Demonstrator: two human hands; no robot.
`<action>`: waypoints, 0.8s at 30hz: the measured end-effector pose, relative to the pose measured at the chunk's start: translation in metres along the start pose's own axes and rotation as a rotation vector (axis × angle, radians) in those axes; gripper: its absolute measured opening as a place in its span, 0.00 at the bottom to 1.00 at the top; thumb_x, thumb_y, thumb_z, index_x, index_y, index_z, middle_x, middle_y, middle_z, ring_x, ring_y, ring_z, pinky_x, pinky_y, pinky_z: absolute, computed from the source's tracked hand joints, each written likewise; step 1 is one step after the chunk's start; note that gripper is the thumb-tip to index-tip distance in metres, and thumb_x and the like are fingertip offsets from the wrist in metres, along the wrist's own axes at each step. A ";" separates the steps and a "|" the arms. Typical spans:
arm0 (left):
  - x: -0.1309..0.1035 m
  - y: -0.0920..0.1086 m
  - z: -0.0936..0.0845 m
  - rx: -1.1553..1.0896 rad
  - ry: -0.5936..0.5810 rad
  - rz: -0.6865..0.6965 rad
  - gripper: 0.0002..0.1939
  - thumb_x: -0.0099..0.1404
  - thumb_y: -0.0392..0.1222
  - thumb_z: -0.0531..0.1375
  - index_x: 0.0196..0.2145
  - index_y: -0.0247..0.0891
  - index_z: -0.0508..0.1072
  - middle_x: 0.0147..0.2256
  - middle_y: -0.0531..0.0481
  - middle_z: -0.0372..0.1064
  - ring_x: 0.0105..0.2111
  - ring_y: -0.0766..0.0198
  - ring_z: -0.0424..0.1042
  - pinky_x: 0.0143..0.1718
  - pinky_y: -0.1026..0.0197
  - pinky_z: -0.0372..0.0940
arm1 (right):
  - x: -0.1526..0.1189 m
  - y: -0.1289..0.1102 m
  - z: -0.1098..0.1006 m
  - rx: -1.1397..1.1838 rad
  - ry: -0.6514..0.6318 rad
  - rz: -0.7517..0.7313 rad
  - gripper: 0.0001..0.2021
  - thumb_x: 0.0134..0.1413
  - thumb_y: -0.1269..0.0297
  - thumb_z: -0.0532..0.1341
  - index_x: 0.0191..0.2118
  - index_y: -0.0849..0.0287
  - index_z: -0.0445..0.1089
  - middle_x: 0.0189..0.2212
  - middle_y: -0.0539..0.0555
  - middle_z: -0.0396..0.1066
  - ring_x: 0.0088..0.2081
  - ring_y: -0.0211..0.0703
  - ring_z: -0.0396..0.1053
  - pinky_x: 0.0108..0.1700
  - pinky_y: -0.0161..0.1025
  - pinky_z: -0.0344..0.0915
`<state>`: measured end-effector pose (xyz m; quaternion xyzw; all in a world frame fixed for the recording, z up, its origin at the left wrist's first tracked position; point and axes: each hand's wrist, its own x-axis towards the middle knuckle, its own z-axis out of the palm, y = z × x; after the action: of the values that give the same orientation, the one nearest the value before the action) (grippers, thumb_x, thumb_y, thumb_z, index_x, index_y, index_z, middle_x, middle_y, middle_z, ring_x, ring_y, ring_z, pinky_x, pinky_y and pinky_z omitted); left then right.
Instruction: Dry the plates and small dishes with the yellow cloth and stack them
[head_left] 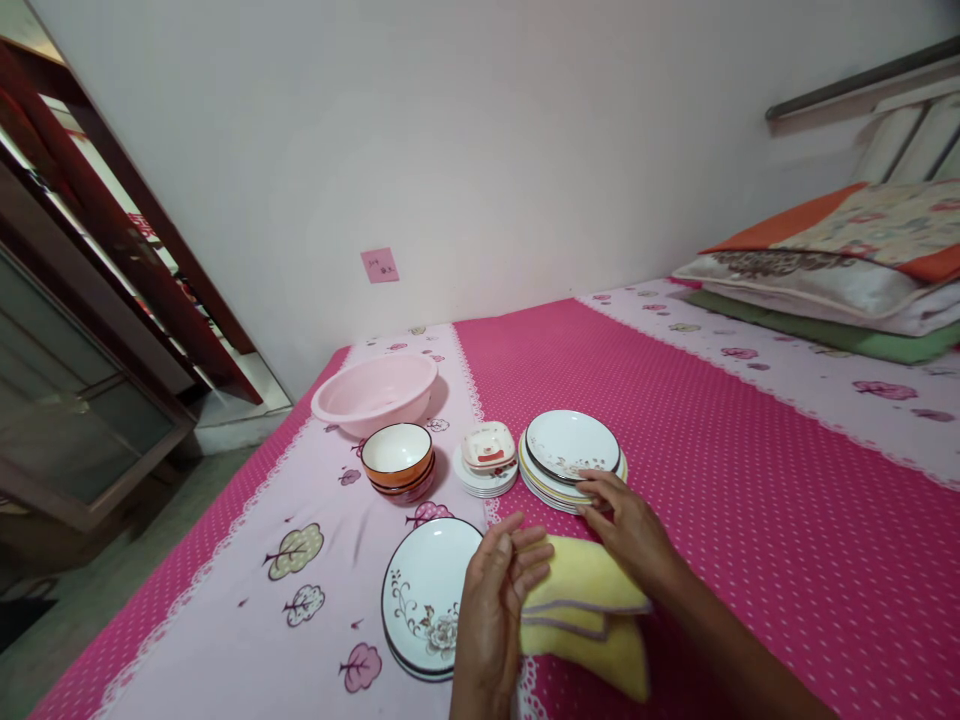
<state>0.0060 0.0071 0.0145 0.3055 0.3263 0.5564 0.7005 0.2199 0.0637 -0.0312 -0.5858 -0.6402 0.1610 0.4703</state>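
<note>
My left hand (496,605) is open above the bed, palm turned to the right and fingers stretched. Below and left of it lies a white plate (424,590) with a dark rim and brown flowers, on top of at least one other plate; the hand covers its right side. My right hand (626,525) has its fingers apart at the front rim of another flowered white plate (571,443), which tops a plate stack (551,490). The fingertips seem to touch that stack. A folded yellow cloth (577,580) lies between and partly under my hands.
Stacked bowls (397,460) stand at the left, before a pink basin (375,392). Small square dishes (487,447) sit on small round plates (484,488) in the middle. Pillows (832,265) are piled far right. A white wall (525,150) bounds the bed behind.
</note>
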 end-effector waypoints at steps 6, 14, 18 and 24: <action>-0.001 -0.001 0.001 -0.004 -0.022 -0.006 0.23 0.66 0.53 0.63 0.51 0.34 0.74 0.47 0.35 0.77 0.44 0.52 0.77 0.47 0.54 0.67 | 0.000 -0.002 0.003 0.001 -0.005 0.006 0.13 0.55 0.59 0.60 0.44 0.55 0.75 0.54 0.59 0.73 0.46 0.50 0.74 0.47 0.48 0.72; -0.001 0.000 0.003 -0.002 -0.020 -0.013 0.23 0.66 0.52 0.63 0.52 0.33 0.73 0.47 0.35 0.77 0.44 0.52 0.77 0.47 0.54 0.67 | 0.000 -0.002 0.001 -0.005 -0.012 -0.010 0.12 0.54 0.60 0.59 0.43 0.56 0.75 0.53 0.61 0.73 0.53 0.54 0.71 0.54 0.51 0.68; -0.002 -0.001 0.003 -0.004 -0.011 -0.015 0.23 0.67 0.52 0.63 0.52 0.33 0.73 0.47 0.35 0.77 0.44 0.52 0.77 0.47 0.54 0.67 | 0.001 -0.004 -0.001 -0.009 0.001 -0.018 0.08 0.53 0.60 0.60 0.37 0.55 0.74 0.51 0.59 0.75 0.51 0.53 0.72 0.54 0.50 0.67; -0.001 -0.003 0.001 -0.006 -0.018 -0.004 0.23 0.66 0.52 0.63 0.52 0.33 0.73 0.47 0.35 0.77 0.44 0.53 0.77 0.46 0.54 0.67 | 0.005 0.004 -0.013 -0.054 0.180 0.053 0.14 0.55 0.53 0.59 0.41 0.56 0.73 0.51 0.63 0.73 0.52 0.55 0.70 0.56 0.54 0.64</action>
<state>0.0085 0.0057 0.0127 0.3078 0.3186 0.5533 0.7054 0.2330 0.0652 -0.0256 -0.6269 -0.5838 0.1030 0.5055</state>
